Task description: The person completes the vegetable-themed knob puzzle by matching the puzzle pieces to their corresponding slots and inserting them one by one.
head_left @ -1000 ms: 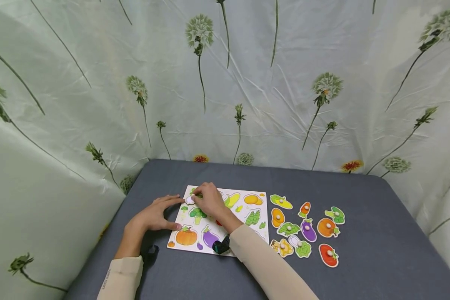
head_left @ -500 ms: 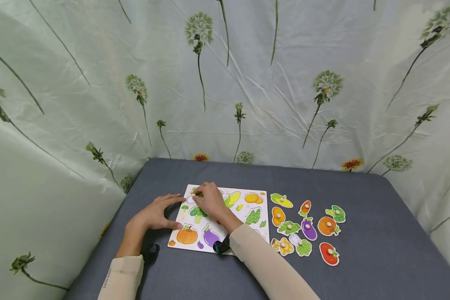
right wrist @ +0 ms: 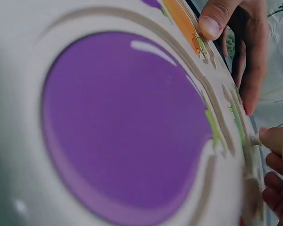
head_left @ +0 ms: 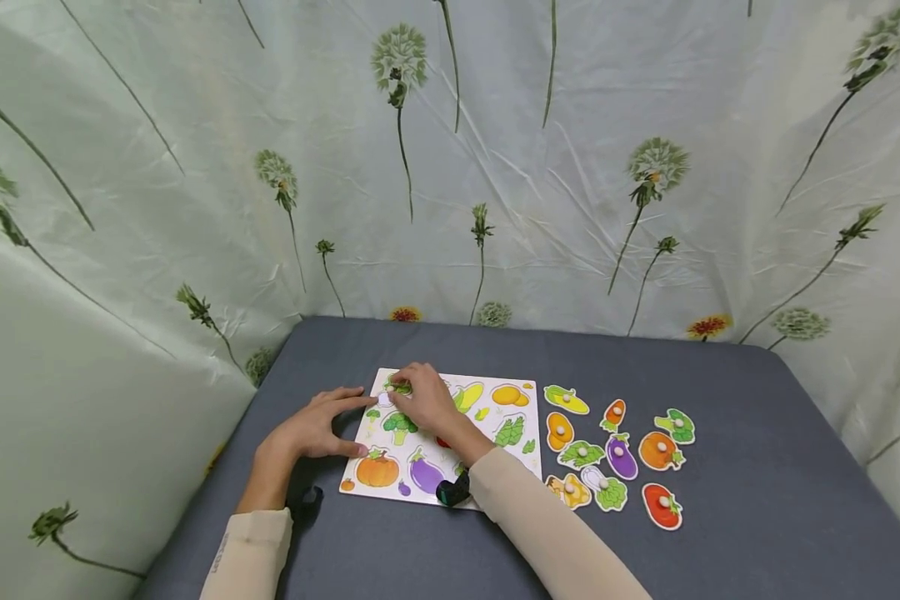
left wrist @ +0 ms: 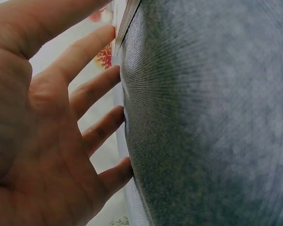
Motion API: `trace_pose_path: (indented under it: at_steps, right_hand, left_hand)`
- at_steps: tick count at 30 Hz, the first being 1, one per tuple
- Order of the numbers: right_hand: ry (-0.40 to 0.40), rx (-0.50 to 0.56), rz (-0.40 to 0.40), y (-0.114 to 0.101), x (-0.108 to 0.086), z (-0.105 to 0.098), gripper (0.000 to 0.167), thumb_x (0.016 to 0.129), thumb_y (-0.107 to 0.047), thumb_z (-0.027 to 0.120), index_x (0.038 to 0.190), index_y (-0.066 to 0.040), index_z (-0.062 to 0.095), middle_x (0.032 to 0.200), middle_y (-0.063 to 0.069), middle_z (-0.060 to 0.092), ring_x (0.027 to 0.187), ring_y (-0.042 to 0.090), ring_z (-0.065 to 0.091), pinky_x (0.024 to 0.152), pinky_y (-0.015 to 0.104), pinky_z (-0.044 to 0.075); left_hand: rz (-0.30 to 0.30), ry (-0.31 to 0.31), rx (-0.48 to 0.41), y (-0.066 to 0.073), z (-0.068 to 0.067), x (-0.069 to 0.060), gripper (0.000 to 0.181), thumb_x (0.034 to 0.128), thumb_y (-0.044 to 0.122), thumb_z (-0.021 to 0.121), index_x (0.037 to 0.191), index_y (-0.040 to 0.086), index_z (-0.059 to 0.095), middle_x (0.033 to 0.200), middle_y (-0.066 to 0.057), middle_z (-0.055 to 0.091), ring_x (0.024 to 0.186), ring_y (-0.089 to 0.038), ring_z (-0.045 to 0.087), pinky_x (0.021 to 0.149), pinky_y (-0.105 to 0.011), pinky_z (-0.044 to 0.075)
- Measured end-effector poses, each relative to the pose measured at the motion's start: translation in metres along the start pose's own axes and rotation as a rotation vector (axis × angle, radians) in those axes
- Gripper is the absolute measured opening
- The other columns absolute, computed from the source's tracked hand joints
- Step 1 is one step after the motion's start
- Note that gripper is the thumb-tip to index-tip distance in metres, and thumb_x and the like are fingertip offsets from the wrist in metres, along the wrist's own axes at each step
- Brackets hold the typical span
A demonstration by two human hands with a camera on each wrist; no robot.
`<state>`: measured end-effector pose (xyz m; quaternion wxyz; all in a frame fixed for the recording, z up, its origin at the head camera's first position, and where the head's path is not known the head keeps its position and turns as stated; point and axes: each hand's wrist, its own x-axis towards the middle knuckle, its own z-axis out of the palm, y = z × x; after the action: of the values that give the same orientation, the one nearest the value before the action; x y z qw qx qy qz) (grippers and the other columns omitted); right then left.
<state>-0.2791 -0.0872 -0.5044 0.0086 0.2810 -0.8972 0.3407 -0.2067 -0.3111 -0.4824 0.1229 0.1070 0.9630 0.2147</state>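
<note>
In the head view, a white puzzle board [head_left: 442, 483] printed with vegetables lies on the table. My right hand [head_left: 429, 400] reaches over its far left corner. Thumb and fingertips pinch the small knob [right wrist: 256, 140] of a white, green-leaved vegetable puzzle piece [head_left: 385, 400]; the hand partly hides this piece. Against the board's left edge rests my left hand [head_left: 311, 427], with fingers extended and the thumb on the board near the printed pumpkin [head_left: 377, 472]. In the left wrist view, the left palm [left wrist: 47, 150] holds nothing.
Right of the board lie several loose knobbed pieces, among them corn [head_left: 566, 400], a carrot [head_left: 613, 415], an eggplant [head_left: 621, 457], a pumpkin [head_left: 661, 451] and a tomato [head_left: 662, 507]. A flowered curtain [head_left: 555, 208] hangs behind the dark grey table [head_left: 780, 467].
The white vegetable piece has shifted slightly under my right fingers and shows less of its outline beside them. My left hand stays at the board's edge; the loose pieces lie unmoved.
</note>
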Motion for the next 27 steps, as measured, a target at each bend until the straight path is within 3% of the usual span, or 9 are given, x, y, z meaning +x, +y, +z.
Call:
trace_pose_path:
  at_steps: [12,21,27]
  right_hand:
    - [0.011,0.062,-0.02,0.005,-0.015,-0.035,0.024,0.097,-0.02,0.074,0.118,-0.01,0.076,0.117,0.006,0.072,0.109,0.024,0.063,0.093,0.038,0.054]
    - [0.037,0.061,-0.018,0.032,-0.04,-0.067,0.021,0.097,-0.018,0.072,0.115,-0.007,0.077,0.112,0.008,0.073,0.106,0.026,0.066,0.097,0.045,0.051]
    - [0.083,0.034,0.023,0.056,-0.062,-0.096,0.019,0.098,-0.018,0.072,0.113,-0.008,0.078,0.113,0.008,0.073,0.11,0.028,0.064,0.096,0.047,0.052]
  left_hand:
    - [0.048,-0.016,-0.013,0.002,-0.002,-0.002,0.088,0.0758,0.053,0.085,0.153,0.025,0.053,0.164,-0.019,0.037,0.149,-0.055,0.026,0.11,-0.079,0.028]
    - [0.028,-0.021,-0.013,0.001,-0.001,-0.002,0.087,0.0751,0.051,0.085,0.152,0.025,0.054,0.165,-0.017,0.036,0.15,-0.054,0.025,0.11,-0.079,0.027]
    - [0.057,-0.007,-0.019,-0.001,-0.001,-0.002,0.087,0.0756,0.053,0.085,0.151,0.024,0.054,0.164,-0.018,0.036,0.15,-0.055,0.025,0.11,-0.079,0.027]
